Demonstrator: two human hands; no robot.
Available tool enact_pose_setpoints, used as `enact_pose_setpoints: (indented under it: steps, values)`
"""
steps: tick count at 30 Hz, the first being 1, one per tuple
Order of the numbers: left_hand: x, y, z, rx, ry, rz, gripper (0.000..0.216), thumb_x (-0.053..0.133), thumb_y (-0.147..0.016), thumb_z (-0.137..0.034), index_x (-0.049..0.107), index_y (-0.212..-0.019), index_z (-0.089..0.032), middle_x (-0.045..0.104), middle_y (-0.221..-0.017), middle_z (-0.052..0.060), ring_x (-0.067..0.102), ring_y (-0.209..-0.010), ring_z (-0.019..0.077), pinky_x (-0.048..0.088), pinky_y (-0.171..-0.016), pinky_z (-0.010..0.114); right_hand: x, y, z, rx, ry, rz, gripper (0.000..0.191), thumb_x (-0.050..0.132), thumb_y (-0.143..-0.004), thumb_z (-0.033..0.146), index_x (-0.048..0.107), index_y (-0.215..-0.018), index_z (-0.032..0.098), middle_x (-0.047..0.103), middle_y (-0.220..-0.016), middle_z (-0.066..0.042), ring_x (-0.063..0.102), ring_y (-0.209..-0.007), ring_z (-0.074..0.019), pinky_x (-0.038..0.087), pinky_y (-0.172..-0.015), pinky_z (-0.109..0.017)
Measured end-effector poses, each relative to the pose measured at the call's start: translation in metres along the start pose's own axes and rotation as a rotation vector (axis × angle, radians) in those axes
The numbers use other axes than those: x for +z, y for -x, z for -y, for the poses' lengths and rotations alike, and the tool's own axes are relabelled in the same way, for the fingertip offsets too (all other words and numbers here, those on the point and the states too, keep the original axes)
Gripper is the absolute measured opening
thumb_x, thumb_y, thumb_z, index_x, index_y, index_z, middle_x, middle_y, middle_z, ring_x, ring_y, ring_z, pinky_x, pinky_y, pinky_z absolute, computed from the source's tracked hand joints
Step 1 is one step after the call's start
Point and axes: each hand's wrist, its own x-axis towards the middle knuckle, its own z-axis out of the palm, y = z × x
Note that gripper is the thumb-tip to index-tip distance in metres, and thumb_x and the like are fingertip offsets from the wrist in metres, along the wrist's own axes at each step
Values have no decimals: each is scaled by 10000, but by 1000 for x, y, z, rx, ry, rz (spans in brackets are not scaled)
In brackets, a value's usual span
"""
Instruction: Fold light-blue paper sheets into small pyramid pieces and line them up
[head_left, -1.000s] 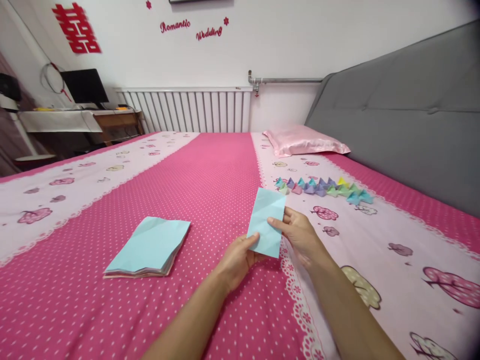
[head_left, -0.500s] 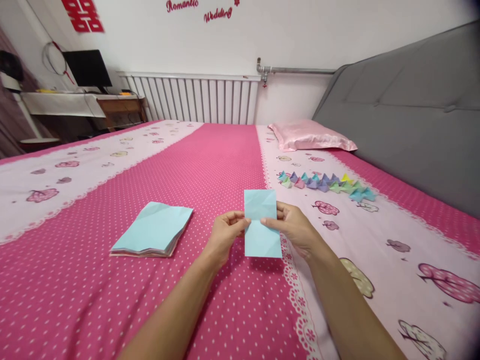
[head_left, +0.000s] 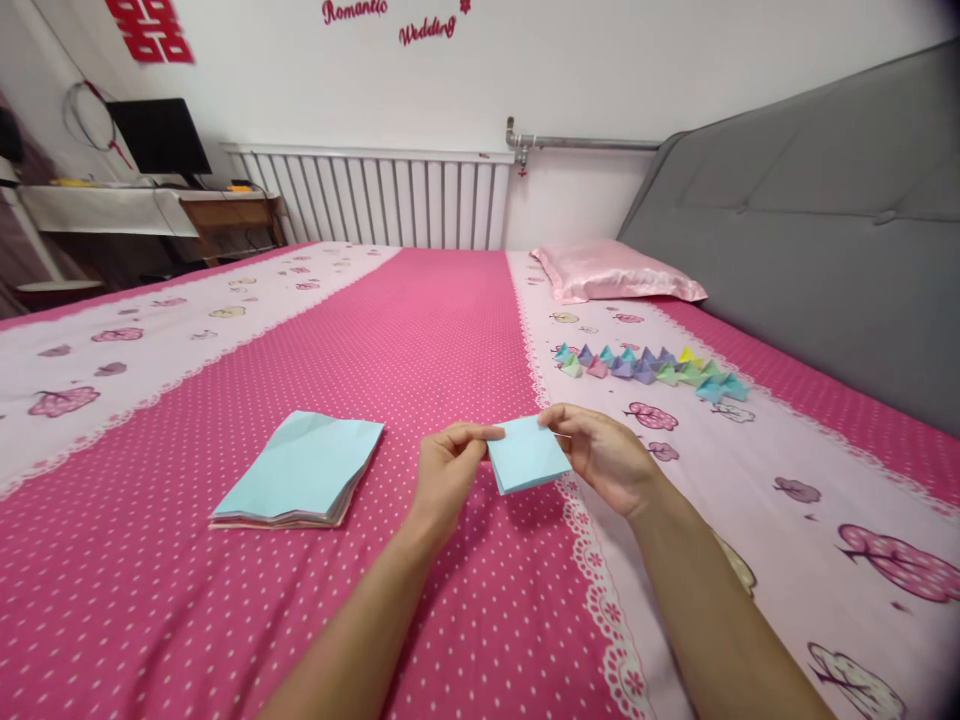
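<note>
A light blue sheet of paper (head_left: 529, 456), folded into a small square, is held above the bed between both hands. My left hand (head_left: 451, 470) pinches its upper left corner between thumb and fingers. At the top right, my right hand (head_left: 604, 455) grips the paper's edge, thumb partly hidden behind my fingers. The lower edge of the square shows its layers slightly apart. To the left of my hands lies a stack of square paper (head_left: 304, 468) with a light blue sheet on top.
Several small folded paper shapes (head_left: 649, 367) in mixed colours stand in rows on the bedspread (head_left: 442, 330) at the right. Behind them is a pink pillow (head_left: 615, 270) beside the grey headboard (head_left: 810, 190). A radiator (head_left: 375, 200) and a desk with a monitor (head_left: 157, 138) are farther back.
The light blue paper has gone from a tall rectangle to a smaller square, its halves folded together. My right hand has moved to the upper right corner. The view has shifted slightly.
</note>
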Motion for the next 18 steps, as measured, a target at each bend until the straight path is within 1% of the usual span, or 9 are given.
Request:
enact_pose_setpoints:
  steps: [2,4,6,9,10,12,14,16,18]
  values:
    - [-1,0,0,66,-65,-20,183,545,-683,-138,723,-725,-146,686,-804,71,613,-744,149,482,-696,257,1,0,1,8,-3,-34,147,594,-704,307,609,-786,186,650,-736,-22,588,-631,-126,448,-571,-240]
    - [-1,0,-1,95,-88,-23,199,532,-690,-139,724,-739,-151,680,-837,70,610,-780,152,481,-710,255,4,1,-1,-22,48,-70,276,661,-680,331,587,-911,200,654,-769,-19,602,-644,-134,458,-581,-249]
    - [0,2,-4,101,-78,-8,195,540,-683,-139,723,-749,-150,678,-852,71,611,-792,151,482,-713,250,7,2,-4,-93,118,-87,417,728,-625,293,560,-997,207,657,-772,-11,610,-654,-139,465,-599,-259]
    - [2,4,-7,61,-2,35,185,594,-673,-170,707,-816,-139,679,-875,79,621,-776,147,491,-691,242,11,2,-8,-183,183,-112,466,745,-599,274,560,-1019,195,649,-707,6,605,-635,-137,467,-604,-268]
    - [4,5,-8,46,33,42,235,629,-661,-189,689,-883,-140,678,-892,80,627,-753,143,496,-674,240,12,1,-9,-195,192,-123,460,745,-598,279,565,-1013,192,641,-680,13,600,-618,-133,466,-594,-267]
    - [6,6,-6,5,99,46,449,704,-618,-225,612,-1052,-158,677,-910,76,635,-690,138,505,-631,247,13,0,-10,-214,183,-135,451,746,-596,287,572,-1001,189,632,-661,17,591,-596,-127,467,-577,-264]
    - [9,6,-3,-51,127,60,603,748,-583,-255,537,-1140,-165,684,-868,69,638,-645,143,506,-601,258,15,0,-10,-234,157,-143,435,754,-586,286,583,-973,185,634,-675,11,588,-598,-122,470,-575,-260]
    - [11,7,0,-121,102,109,530,745,-597,-310,574,-1065,-128,690,-786,75,633,-627,151,492,-570,249,16,-1,-9,-258,132,-162,413,762,-576,282,595,-941,182,635,-688,8,589,-612,-120,474,-584,-255]
    - [11,7,1,-156,61,158,388,712,-634,-368,639,-902,-96,686,-736,89,619,-621,145,469,-553,229,16,-1,-8,-267,120,-176,392,758,-585,280,599,-930,182,635,-697,6,591,-623,-118,476,-587,-250]
